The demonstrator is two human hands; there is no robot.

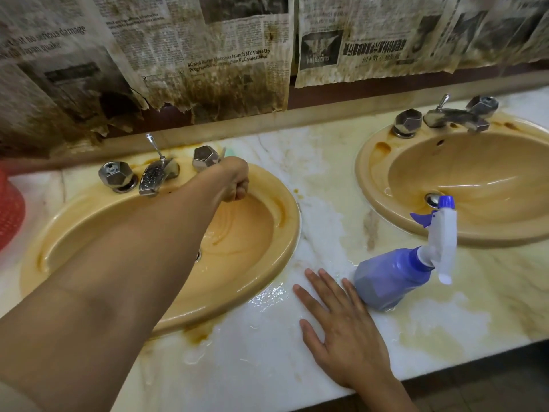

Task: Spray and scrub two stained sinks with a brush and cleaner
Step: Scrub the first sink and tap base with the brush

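Two tan, brown-stained sinks sit in a marble counter: the left sink [279, 233] and the right sink [383, 209]. My left hand [234, 181] reaches over the back rim of the left sink, fingers curled round a teal brush [228, 151] whose tip shows just behind the fist, beside the right tap knob. My right hand [335, 322] lies flat, fingers straight, on the wet counter between the sinks. A purple spray bottle [395, 278] with a white trigger head stands right next to its fingertips.
Each sink has a tarnished faucet [156, 176] with two faceted knobs; the right sink's faucet [451, 115] is at the back. Stained newspaper [208, 55] covers the wall. A red basket [9, 209] sits at the far left. The marble counter [267, 367] is wet and streaked yellow.
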